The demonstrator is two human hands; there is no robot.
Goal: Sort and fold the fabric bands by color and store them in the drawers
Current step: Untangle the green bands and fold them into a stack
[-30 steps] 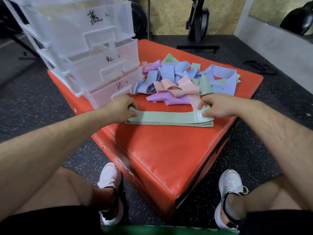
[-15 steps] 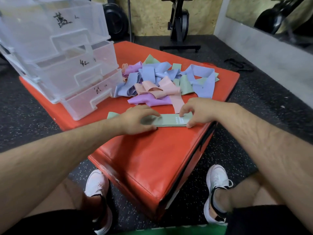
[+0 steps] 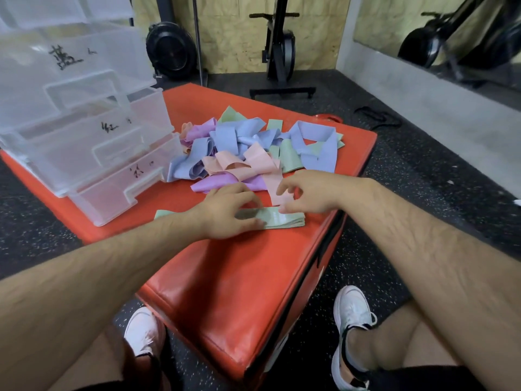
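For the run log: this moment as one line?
step: folding green band | left hand: presses band | right hand: over band end | pile: unsorted

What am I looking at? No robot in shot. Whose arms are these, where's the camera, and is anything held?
There is no machine here: a person works with bare hands. Every picture comes from one wide-angle camera worn on the head. It looks forward and down, so the arms enter from the bottom edge.

The person sits at a red padded box. On it stand clear plastic drawers with handwritten labels. Beside them is a loose pile of bands in blue, pink, purple and green.

Nearer the person lies a folded green band. The left hand rests on it, pressing it flat. The right hand is at its right end, fingers loosely curled. Neither hand clearly grips anything.
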